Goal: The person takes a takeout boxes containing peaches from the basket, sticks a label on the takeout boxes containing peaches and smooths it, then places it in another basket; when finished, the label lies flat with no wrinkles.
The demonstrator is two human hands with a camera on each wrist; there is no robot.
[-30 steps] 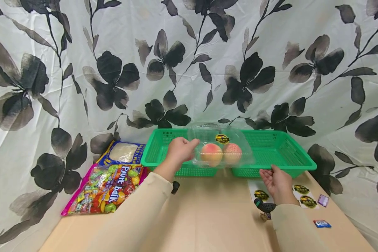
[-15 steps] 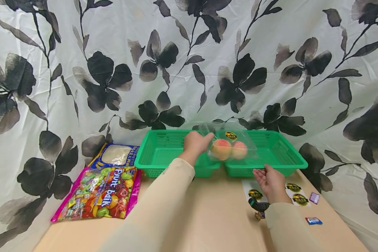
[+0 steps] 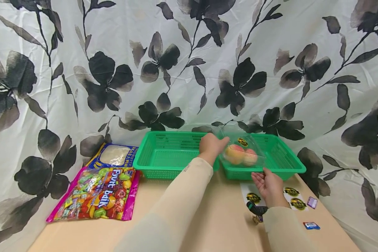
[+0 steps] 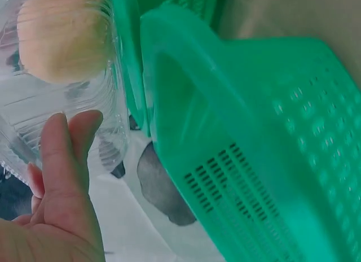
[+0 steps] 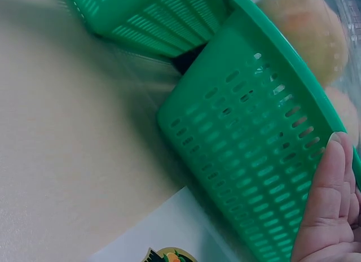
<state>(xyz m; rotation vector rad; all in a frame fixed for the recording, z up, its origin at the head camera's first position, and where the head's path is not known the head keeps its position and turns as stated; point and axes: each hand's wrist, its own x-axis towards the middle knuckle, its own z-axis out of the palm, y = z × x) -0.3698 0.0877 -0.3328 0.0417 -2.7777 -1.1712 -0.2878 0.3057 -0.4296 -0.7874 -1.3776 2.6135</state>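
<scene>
A clear plastic clamshell box (image 3: 243,148) with a round yellow-black sticker holds two peaches (image 3: 235,154). My left hand (image 3: 211,144) grips the box by its left side, low over the right green basket (image 3: 286,168). In the left wrist view my fingers (image 4: 67,154) press the clear box (image 4: 34,121) under a peach (image 4: 62,39), beside the basket wall (image 4: 254,132). My right hand (image 3: 267,183) lies relaxed with its fingers at this basket's front rim. The right wrist view shows a finger (image 5: 330,211) against the basket's slotted wall (image 5: 254,149).
A second green basket (image 3: 163,154) stands to the left, touching the first. A colourful candy bag (image 3: 96,192) and a blue packet (image 3: 116,155) lie at the left. A white sheet of round stickers (image 3: 291,197) and small wrapped sweets (image 3: 311,225) lie by my right wrist. Flowered cloth hangs behind.
My left hand has carried the clamshell of peaches rightward and lower, from above the gap between the baskets to over the right basket. My right hand has stayed at the basket's front rim.
</scene>
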